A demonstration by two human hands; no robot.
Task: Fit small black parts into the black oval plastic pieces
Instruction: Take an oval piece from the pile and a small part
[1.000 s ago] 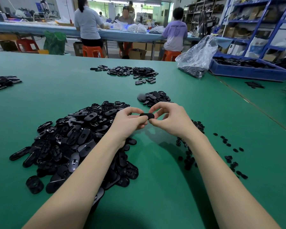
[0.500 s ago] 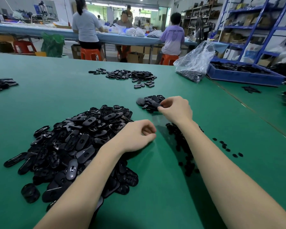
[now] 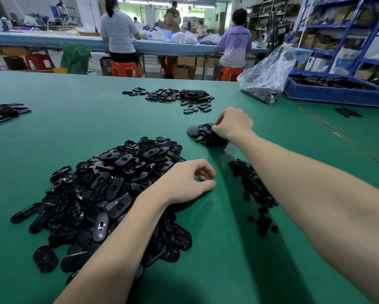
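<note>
The right hand [image 3: 233, 122] rested on a small heap of oval pieces [image 3: 206, 134], its grip curled down among them; what it held could not be told. The left hand [image 3: 186, 183], loosely curled and holding nothing, lay beside the big pile of ovals [image 3: 109, 189], too many to count. Small black parts [image 3: 253, 189] were strewn between the arms on the green surface [image 3: 74, 128].

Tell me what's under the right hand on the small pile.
The right hand rests on the small pile of black oval pieces, fingers curled down at its top. Whether the fingertips pinch a piece cannot be seen: the hand covers that spot.
</note>
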